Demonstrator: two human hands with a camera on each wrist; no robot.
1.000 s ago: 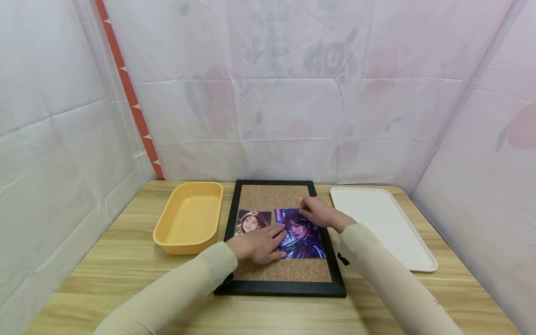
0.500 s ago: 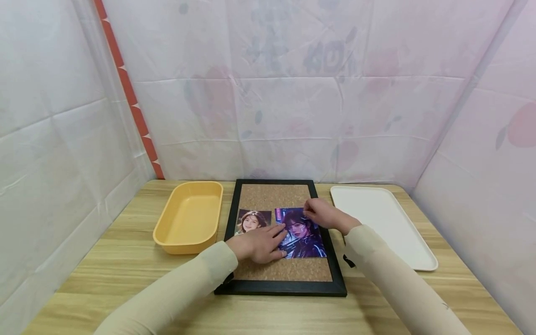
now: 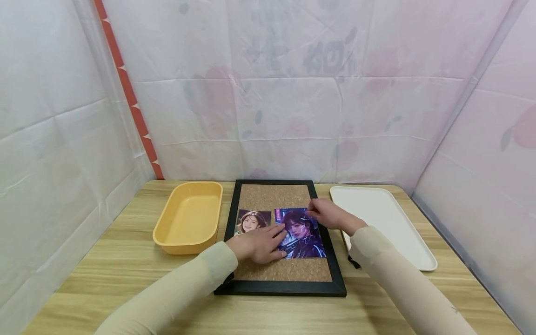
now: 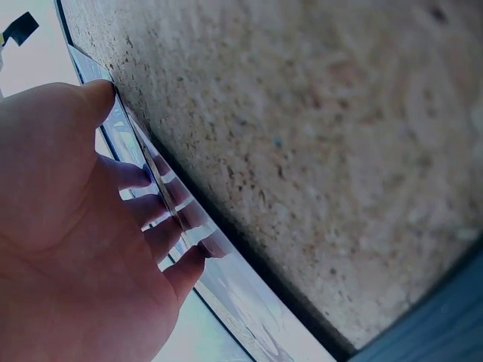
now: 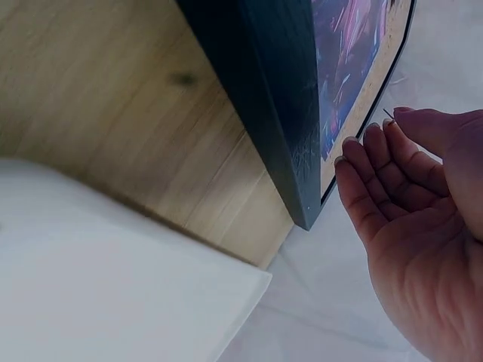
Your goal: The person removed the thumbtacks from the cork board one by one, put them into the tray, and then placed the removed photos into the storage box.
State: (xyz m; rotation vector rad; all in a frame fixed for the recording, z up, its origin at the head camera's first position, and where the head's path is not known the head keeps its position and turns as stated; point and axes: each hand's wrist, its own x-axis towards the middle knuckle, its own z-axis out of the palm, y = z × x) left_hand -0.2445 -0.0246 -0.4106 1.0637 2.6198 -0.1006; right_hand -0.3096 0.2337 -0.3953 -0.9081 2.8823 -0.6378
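A black-framed cork board (image 3: 274, 196) lies on the table with two picture prints on it. My left hand (image 3: 260, 244) rests with fingers spread, covering the lower part of the portrait photo (image 3: 252, 220) and reaching onto the purple-blue art print (image 3: 307, 244). In the left wrist view its fingertips touch the glossy print. My right hand (image 3: 328, 215) is over the upper right corner of the art print. Between its thumb and forefinger it pinches a thin pin (image 5: 389, 115), whose point sticks out in the right wrist view; its head is hidden by the fingers.
A yellow tray (image 3: 188, 218) stands left of the board. To the right lies a white tray (image 3: 387, 223), partly under the right forearm. The wooden table (image 3: 125, 260) ends at a cloth-draped wall (image 3: 284, 116) behind, with more cloth at both sides.
My right hand has shifted slightly right along the art print's top edge to its corner, still pinching. The left hand and the prints have stayed in place.
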